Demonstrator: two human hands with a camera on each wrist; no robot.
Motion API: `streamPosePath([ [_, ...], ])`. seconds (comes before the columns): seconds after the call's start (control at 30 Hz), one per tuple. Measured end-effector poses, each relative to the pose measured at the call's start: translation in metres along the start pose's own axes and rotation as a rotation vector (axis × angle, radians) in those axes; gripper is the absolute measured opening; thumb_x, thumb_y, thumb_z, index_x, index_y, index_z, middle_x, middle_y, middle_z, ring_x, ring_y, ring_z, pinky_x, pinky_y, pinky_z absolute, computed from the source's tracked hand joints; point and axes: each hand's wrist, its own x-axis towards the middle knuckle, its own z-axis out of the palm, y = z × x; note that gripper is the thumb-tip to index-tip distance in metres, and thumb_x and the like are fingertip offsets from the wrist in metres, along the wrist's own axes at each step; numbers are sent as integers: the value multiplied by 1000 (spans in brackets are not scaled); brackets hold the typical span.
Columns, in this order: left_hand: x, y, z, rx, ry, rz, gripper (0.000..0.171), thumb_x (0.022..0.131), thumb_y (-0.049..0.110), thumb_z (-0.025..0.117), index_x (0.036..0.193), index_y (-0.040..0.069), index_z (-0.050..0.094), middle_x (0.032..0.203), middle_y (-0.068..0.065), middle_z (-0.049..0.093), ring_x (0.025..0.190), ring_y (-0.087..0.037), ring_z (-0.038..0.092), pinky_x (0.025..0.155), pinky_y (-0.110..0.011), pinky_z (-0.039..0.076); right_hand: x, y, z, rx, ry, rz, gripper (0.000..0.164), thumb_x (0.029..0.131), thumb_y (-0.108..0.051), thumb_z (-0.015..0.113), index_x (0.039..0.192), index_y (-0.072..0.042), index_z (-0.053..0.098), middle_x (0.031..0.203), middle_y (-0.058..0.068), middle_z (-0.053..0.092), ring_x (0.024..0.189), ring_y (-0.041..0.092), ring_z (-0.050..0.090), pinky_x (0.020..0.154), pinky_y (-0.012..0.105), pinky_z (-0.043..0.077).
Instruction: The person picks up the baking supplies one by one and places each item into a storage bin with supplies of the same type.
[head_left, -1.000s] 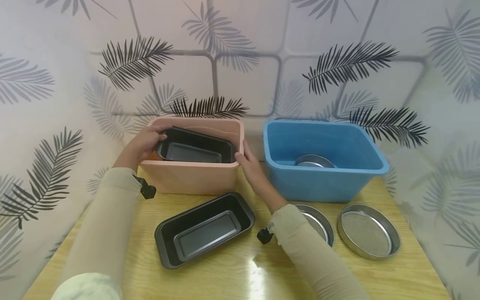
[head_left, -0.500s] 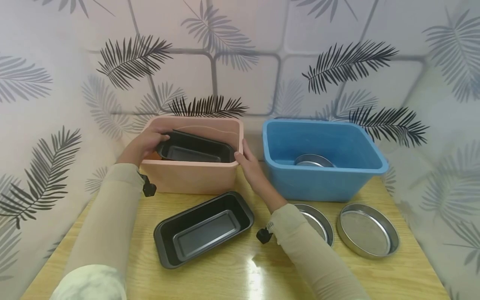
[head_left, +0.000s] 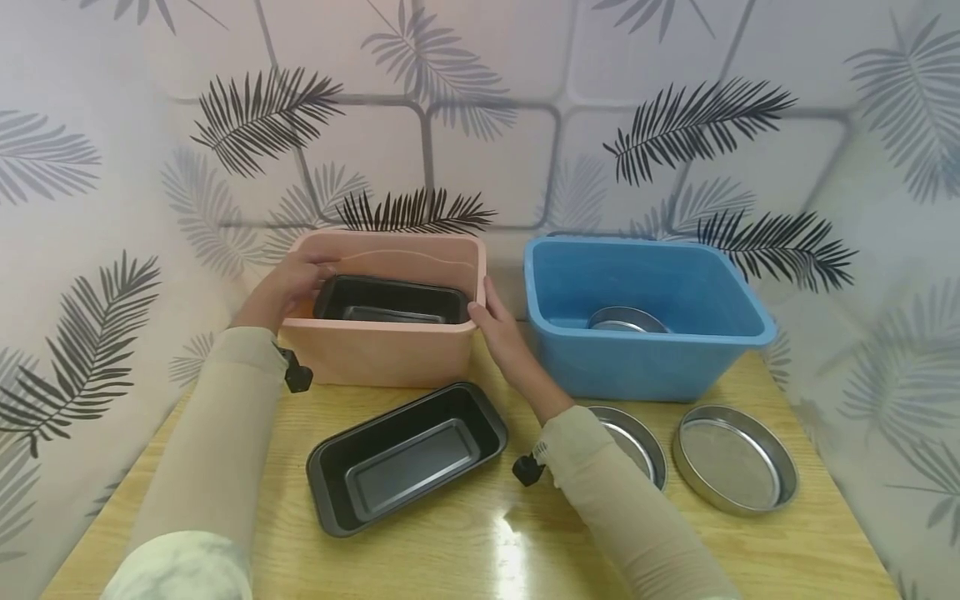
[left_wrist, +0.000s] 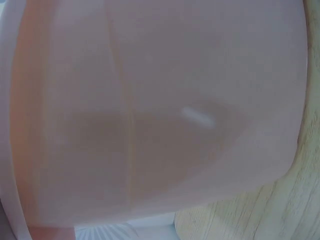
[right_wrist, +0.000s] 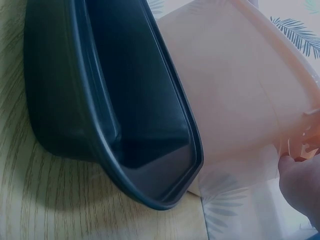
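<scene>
A black loaf pan (head_left: 390, 302) sits inside the pink plastic tub (head_left: 375, 354). My left hand (head_left: 291, 283) reaches over the tub's left rim, with its fingers just above the pan's left end, apart from it as far as I can see. The left wrist view shows only the tub's outer wall (left_wrist: 165, 100). My right hand (head_left: 504, 333) grips the tub's right rim, thumb on the edge; in the right wrist view the thumb (right_wrist: 295, 180) touches the rim. A second loaf pan (head_left: 408, 462) lies on the table before the tub, close up in the right wrist view.
A blue tub (head_left: 637, 367) stands to the right, holding a round metal cake tin (head_left: 627, 319). In front of it on the wooden table (head_left: 420, 558) lie two more round tins, one (head_left: 636, 442) partly behind my right sleeve, the other (head_left: 737, 460) farther right. A patterned wall rises behind.
The loaf pan in the pink tub has sunk lower and levelled out. My left hand has let go of its end. The right hand has kept its place.
</scene>
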Motion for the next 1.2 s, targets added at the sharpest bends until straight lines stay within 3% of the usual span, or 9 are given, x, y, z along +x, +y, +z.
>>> streamPosePath([
  [0.17, -3, 4, -3, -55, -24, 45, 53, 107, 3, 35, 157, -5, 21, 164, -26, 20, 150, -46, 24, 121, -56, 27, 0, 0, 1, 1, 6, -5, 70, 105, -30, 49, 163, -16, 12, 170, -2, 11, 156, 12, 8, 127, 35, 13],
  [0.33, -12, 9, -4, -85, -36, 105, 53, 107, 4, 39, 157, -3, 24, 161, -27, 27, 147, -45, 31, 120, -52, 33, 0, -1, 1, 2, 2, 13, 69, 106, -31, 48, 163, -19, 11, 170, -5, 10, 155, 9, 7, 127, 33, 12],
  [0.37, -13, 10, -4, -89, -39, 116, 52, 107, 5, 39, 157, -2, 25, 160, -27, 29, 144, -41, 38, 119, -51, 34, 0, -1, 1, 3, -1, 15, 69, 106, -31, 48, 163, -20, 11, 170, -6, 9, 155, 9, 7, 127, 32, 12],
  [0.53, -27, 15, -6, -85, -61, 165, 52, 108, 11, 42, 158, 3, 28, 160, -23, 32, 142, -36, 42, 118, -47, 37, 1, 0, 0, 20, -3, 21, 68, 107, -30, 48, 163, -21, 11, 170, -7, 10, 155, 8, 8, 127, 32, 13],
  [0.9, -83, 16, 0, -22, -67, 264, 56, 107, 23, 51, 158, 10, 33, 158, -16, 40, 144, -32, 42, 114, -38, 42, 3, -1, 2, 54, 6, 22, 69, 105, -27, 50, 163, -20, 13, 170, -2, 12, 155, 11, 12, 126, 33, 18],
  [1.07, -113, 6, 9, -21, -15, 314, 53, 105, 24, 55, 154, 8, 41, 154, -16, 47, 127, -10, 59, 104, -23, 50, 2, -1, 3, 49, 8, 23, 68, 106, -26, 49, 163, -20, 13, 170, -2, 13, 155, 11, 13, 126, 34, 19],
  [1.2, -136, -6, 17, -48, 36, 363, 52, 105, 23, 55, 152, 3, 43, 152, -18, 49, 117, 2, 62, 99, -15, 49, 1, -2, 3, 31, 16, 19, 67, 105, -27, 49, 163, -20, 15, 170, -2, 14, 156, 12, 13, 126, 34, 18],
])
